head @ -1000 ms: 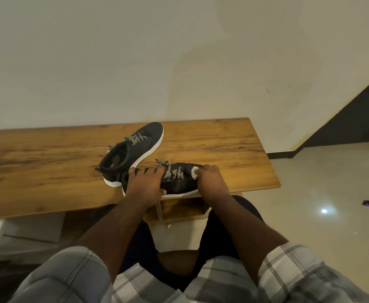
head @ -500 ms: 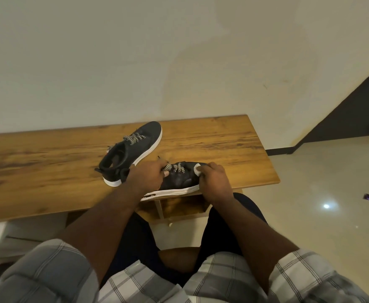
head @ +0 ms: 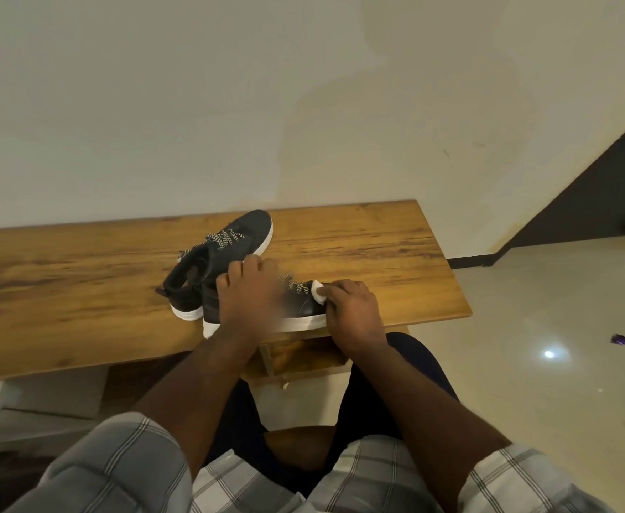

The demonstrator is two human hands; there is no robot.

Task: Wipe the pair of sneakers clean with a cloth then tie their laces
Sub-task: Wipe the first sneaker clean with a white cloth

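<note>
**2 hands on near sneaker, cloth at toe**

2 black sneakers with white soles sit on the wooden bench (head: 377, 253), toward its right end. Far sneaker (head: 229, 249) lies flat, toe pointing far-right, heel near-left, patterned laces (head: 225, 239) loose across the tongue. Near sneaker (head: 303, 309) sits just in front of it, close to the near edge of the bench, toe to the right, heel to the left; its heel end touches or nearly touches the far sneaker's heel, cannot tell which.

Left hand (head: 246, 294) is over the heel and mid part of the near sneaker, fingers curled down over the top; slightly motion-blurred, so exact grip not clear, but fingers wrap the upper. Right hand (head: 353, 309) is at the toe of the near sneaker, fingers curled and pinching a small white cloth (head: 319, 290) against the toe cap. Only a small bit of cloth shows past the fingertips. Near sneaker's laces (head: 296, 286) show between the 2 hands, untied look.

Both forearms reach in from the bottom of the view, checked short sleeves (head: 377, 475) at the near edge. Dark trousers below the bench edge. Plain pale wall (head: 303, 105) behind the bench. Tiled floor (head: 525, 383) to the right, with a bright light reflection and a small purple scrap (head: 621, 339) lying on it, well apart from the bench.
</note>
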